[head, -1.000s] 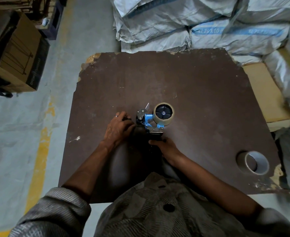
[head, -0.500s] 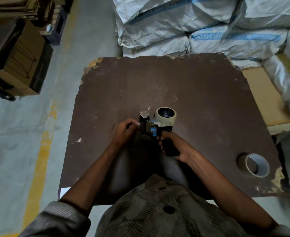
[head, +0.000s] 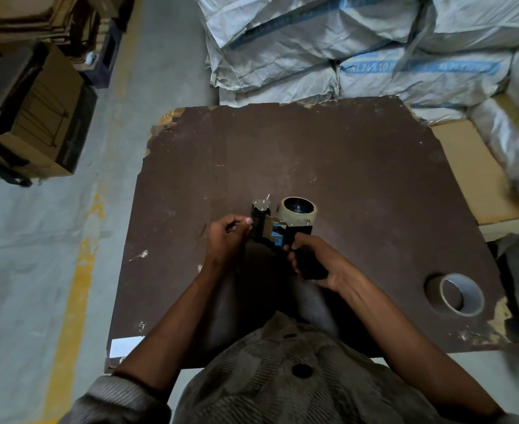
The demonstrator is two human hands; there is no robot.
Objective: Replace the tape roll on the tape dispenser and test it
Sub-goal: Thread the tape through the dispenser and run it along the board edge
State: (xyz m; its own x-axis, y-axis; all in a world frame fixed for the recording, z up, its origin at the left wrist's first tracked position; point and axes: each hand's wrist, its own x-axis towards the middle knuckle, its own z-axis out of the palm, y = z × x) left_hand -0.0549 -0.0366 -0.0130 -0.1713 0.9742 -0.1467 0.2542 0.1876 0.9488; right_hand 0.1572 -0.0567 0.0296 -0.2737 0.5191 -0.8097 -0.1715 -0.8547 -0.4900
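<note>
Tape dispenser (head: pixel 282 228) held over the middle of the brown worktop (head: pixel 344 166), pale tape roll (head: pixel 297 211) mounted on its hub. Right hand (head: pixel 319 261) wrapped tight around the dispenser's black handle. Left hand (head: pixel 226 237) just beside the dispenser's front roller, thumb and forefinger pinched together there. Spare roll (head: pixel 458 293) well apart from the dispenser, near the worktop's right corner.

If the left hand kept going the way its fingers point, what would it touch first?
Probably the black roller end of the blue tape dispenser: the left hand has its fingertips pointing right at it, nearly touching.
</note>
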